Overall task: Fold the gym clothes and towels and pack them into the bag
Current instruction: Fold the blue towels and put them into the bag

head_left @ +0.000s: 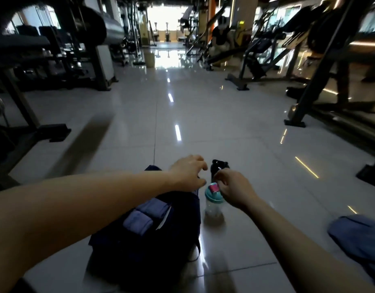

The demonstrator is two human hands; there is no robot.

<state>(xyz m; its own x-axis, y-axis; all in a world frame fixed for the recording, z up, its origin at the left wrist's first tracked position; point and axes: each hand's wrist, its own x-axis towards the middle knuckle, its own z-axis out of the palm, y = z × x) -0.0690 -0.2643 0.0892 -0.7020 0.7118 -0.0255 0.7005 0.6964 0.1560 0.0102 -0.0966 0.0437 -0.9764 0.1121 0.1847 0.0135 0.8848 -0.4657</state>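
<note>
Two hands work at the far end of the bag (144,256), which sits on the floor tiles (182,98) directly in front of the person, top open.

Grip: left hand (187,172) is over the bag's far rim, fingers curved claw-like; cannot tell whether it grips the fabric. Right hand (235,190) is just beside that rim, fingers curled toward a pinch in front of the black bottle (220,164); what it pinches, if anything, is hidden.

Contents: folded towels (144,216), two lavender-blue blocks lying side by side in the opening. A blue garment (357,235) lies crumpled on the tiles, well apart at right, not packed.

Risks (judgement):
- The clear bottle (214,199) stands just beside the bag, under the right wrist. A tug on the bag or a dropped wrist could topple it.
- Glossy tiles give little friction, so the bag may slide when pulled.
- Closing the bag now would leave the garment out.

Materials: bag is dark navy, soft and slumped. Towels are matte and thick, with rounded folds. Clear bottle is a translucent cylinder with a teal lid and pink cap. Black bottle is shiny. Tiles are pale and mirror the ceiling lights.
</note>
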